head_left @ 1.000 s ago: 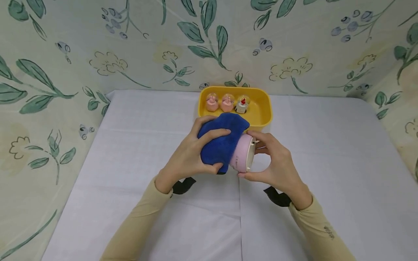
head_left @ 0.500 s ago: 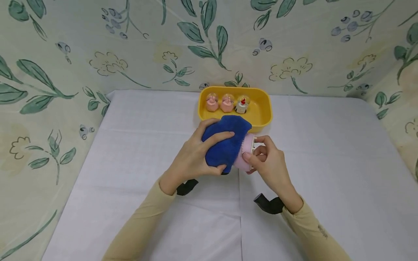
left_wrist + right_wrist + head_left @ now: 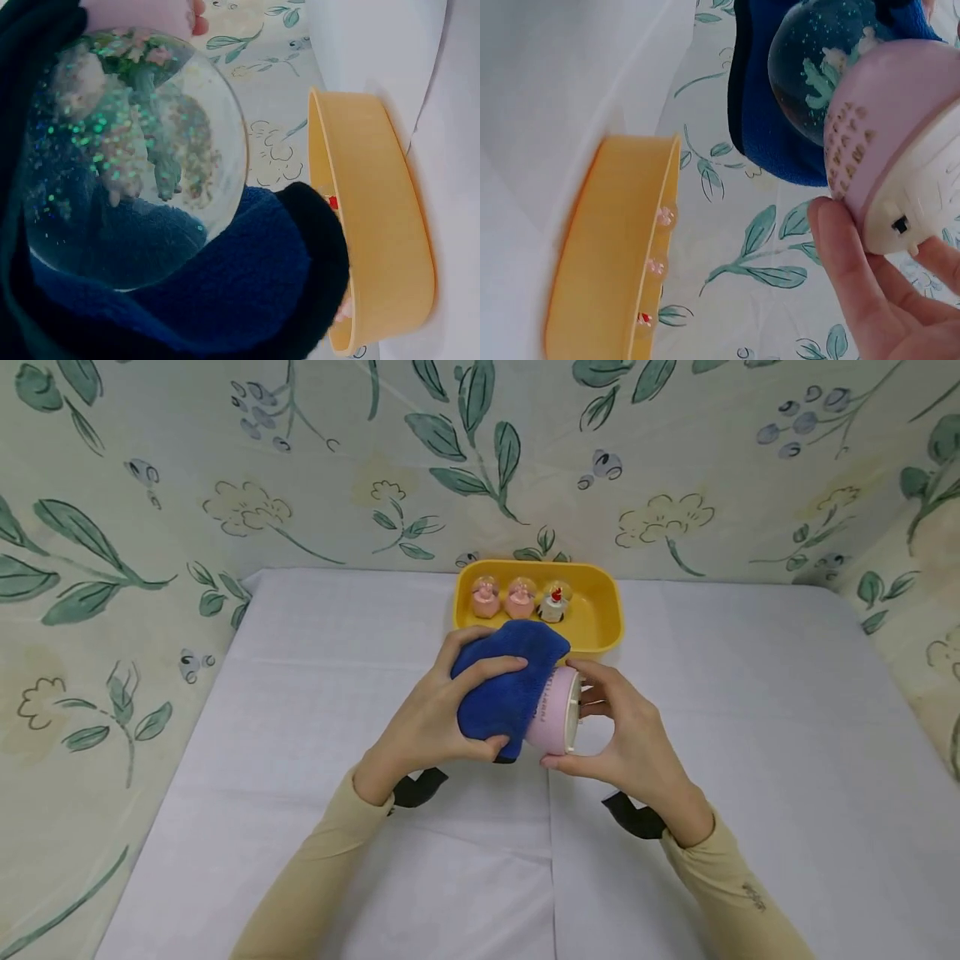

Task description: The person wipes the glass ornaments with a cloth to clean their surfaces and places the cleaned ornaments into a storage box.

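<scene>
A snow globe with a pink base is held on its side above the table, in front of the yellow tray. My left hand grips a blue cloth wrapped over the dome. In the left wrist view the clear glass dome shows greenery and glitter inside, with cloth bunched against it. Thumb and fingers of my right hand pinch the rim of the base. Its cream underside and raised lettering on the pink side face the right wrist camera.
Inside the tray, toward its left, stand 3 small clear-domed figures: two pink ones and a white one with a red top. A white cloth covers the table. Floral fabric hangs behind it.
My right hand shifts its grip, thumb first over the base, then back at its lower rim. The base has turned, so its lettering lies elsewhere. My left hand keeps hold of the cloth.
</scene>
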`<state>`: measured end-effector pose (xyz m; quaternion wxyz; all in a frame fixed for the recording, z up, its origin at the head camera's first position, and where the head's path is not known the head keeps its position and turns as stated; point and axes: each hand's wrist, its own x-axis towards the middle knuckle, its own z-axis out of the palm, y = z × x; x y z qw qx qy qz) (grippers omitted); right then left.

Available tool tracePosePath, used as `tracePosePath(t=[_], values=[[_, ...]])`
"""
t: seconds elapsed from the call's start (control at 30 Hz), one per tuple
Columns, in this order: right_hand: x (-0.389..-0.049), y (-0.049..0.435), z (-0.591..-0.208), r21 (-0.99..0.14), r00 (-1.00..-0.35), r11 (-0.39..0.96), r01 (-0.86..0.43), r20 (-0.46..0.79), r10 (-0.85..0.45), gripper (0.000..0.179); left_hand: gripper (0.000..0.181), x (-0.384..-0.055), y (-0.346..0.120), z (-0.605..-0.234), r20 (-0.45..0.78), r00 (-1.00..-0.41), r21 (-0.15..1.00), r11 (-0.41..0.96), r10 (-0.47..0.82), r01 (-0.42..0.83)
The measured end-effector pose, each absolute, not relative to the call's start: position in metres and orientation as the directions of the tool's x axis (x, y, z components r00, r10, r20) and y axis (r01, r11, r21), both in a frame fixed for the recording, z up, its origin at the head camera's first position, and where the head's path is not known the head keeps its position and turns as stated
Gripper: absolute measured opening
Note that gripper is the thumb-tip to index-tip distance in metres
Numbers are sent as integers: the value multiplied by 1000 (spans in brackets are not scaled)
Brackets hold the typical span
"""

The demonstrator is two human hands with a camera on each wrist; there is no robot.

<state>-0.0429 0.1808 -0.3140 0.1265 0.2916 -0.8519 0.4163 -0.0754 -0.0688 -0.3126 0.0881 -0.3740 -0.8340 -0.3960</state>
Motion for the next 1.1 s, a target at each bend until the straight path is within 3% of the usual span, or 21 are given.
tracePosePath(t=[0.13, 0.33, 0.4, 0.47, 0.57, 0.7, 0.9, 1.0, 1.1], values=[[-41, 175, -319, -730, -864, 462, -503, 416, -285, 88, 74, -74, -68, -313, 454, -702, 567, 430, 548, 703], [-37, 167, -319, -867, -979, 455, -203, 174, -105, 53, 75, -73, -64, -316, 451, -696, 508, 481, 558, 715], [-37, 166, -317, -880, -990, 456, -135, 101, -99, 50, 75, -73, -64, -317, 447, -699, 509, 484, 558, 712], [-37, 168, -316, -883, -989, 456, -113, 55, -139, 59, 74, -73, -65, -318, 442, -705, 522, 480, 555, 705], [-38, 173, -313, -866, -964, 467, -179, 59, -259, 82, 73, -74, -68, -317, 429, -721, 562, 465, 544, 684], [-39, 179, -311, -784, -894, 491, -379, 175, -412, 105, 73, -76, -72, -315, 413, -734, 599, 446, 540, 665], [-45, 180, -314, -618, -796, 505, -603, 415, -441, 107, 73, -76, -74, -312, 423, -715, 586, 433, 557, 685], [-46, 179, -318, -631, -786, 472, -616, 462, -410, 102, 74, -75, -73, -311, 425, -711, 570, 445, 560, 691], [-44, 176, -323, -715, -836, 435, -547, 436, -335, 91, 74, -74, -71, -310, 425, -706, 546, 461, 567, 699]])
